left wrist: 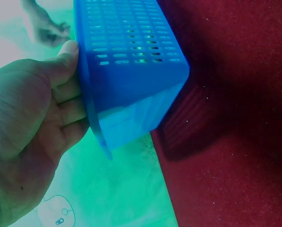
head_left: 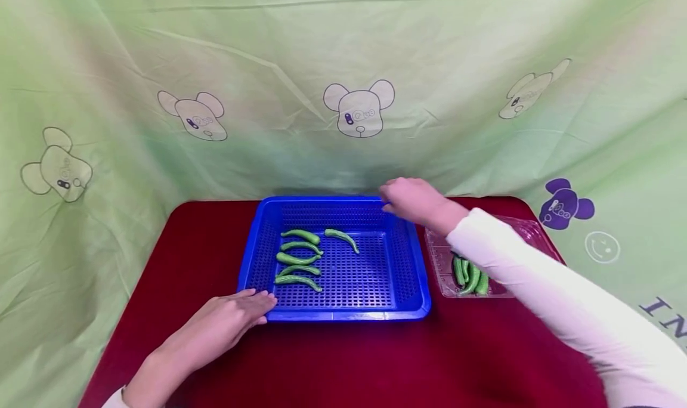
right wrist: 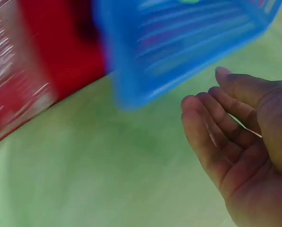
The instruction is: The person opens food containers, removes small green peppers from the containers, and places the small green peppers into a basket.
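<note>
A blue perforated plastic basket (head_left: 333,316) stands on the table with several green chili peppers (head_left: 298,259) in a column at its left and one more pepper (head_left: 343,237) to their right. My left hand (head_left: 238,315) rests on the basket's near left corner; in the left wrist view its thumb and fingers (left wrist: 67,54) touch the rim. Above the far right corner is my right hand (head_left: 415,200), nothing in its grasp. The right wrist view shows that hand (right wrist: 244,137) apart from the basket, fingers loosely bent. More green peppers (head_left: 472,277) lie in a clear plastic container (head_left: 442,271).
The container stands right of the basket, partly hidden under my right sleeve (head_left: 537,271). Dark red cloth (head_left: 376,360) covers the table. A pale green curtain (head_left: 268,50) with printed bear heads hangs close behind the table and along both sides.
</note>
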A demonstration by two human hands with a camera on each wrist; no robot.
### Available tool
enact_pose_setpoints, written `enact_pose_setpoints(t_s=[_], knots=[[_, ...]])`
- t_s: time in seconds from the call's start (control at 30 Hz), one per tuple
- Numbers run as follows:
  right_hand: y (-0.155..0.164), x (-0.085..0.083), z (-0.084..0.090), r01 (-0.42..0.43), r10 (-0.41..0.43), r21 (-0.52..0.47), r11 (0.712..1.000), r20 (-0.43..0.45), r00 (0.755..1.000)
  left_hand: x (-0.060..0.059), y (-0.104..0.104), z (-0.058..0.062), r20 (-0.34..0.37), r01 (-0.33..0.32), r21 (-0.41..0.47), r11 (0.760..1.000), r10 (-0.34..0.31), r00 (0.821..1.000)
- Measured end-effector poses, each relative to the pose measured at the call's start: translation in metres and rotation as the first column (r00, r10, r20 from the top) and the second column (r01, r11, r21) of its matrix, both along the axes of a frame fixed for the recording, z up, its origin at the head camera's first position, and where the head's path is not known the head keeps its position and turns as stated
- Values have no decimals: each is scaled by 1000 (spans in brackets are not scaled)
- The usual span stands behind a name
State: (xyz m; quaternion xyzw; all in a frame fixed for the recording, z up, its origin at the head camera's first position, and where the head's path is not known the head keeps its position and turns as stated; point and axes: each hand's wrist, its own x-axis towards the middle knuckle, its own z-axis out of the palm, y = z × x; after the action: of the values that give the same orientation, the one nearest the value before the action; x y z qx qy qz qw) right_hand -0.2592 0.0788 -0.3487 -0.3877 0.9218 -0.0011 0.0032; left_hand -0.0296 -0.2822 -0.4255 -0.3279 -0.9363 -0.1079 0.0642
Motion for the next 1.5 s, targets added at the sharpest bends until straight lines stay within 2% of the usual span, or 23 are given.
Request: enact_pose_setpoints(t_s=[0.07, 0.17, 0.27, 0.37, 0.5, 0.6, 0.73, 1.0, 1.2, 1.27, 1.4, 1.5], knots=[[26, -4, 1, 14, -14, 3, 1000, -19, 1000, 1, -1, 0, -8, -5, 3, 1000, 5, 1000], [66, -8, -12, -20, 21, 24, 1000, -32, 999, 1, -1, 0, -28, -3, 9, 1000, 3, 1000], [104, -9, -33, -132, 139, 122, 984, -51, 989, 1, 0, 0, -45, 2, 17, 1000, -1, 999], [134, -5, -51, -251, 264, 211, 945, -37, 964, 1, 1, -1, -56, 4, 20, 1000, -3, 998], [156, 2, -68, -324, 328, 196, 925, 13, 944, 2, 2, -2, -62, 1, 22, 1000, 0, 998], [165, 7, -77, -368, 370, 150, 918, 16, 929, 2, 1, -2, -67, 1, 26, 1000, 1, 998], [172, 12, -88, -417, 423, 118, 901, -27, 906, 1, 1, -2, -60, 2, 30, 1000, 0, 998], [175, 12, -107, -428, 442, 136, 894, -94, 892, -1, 3, -1, -27, -5, 13, 1000, 5, 1000], [170, 13, -114, -445, 462, 153, 882, -100, 881, -1, 3, 0, -18, -12, 7, 1000, 12, 1000], [168, 14, -114, -444, 462, 164, 881, -95, 882, -1, 3, 0, -14, -15, 6, 1000, 15, 1000], [169, 13, -109, -409, 429, 182, 894, -92, 898, 1, 2, 1, -12, -20, 10, 1000, 20, 1000], [170, 10, -101, -381, 405, 170, 909, -135, 904, 2, 1, 0, -14, -22, 12, 1000, 22, 1000]])
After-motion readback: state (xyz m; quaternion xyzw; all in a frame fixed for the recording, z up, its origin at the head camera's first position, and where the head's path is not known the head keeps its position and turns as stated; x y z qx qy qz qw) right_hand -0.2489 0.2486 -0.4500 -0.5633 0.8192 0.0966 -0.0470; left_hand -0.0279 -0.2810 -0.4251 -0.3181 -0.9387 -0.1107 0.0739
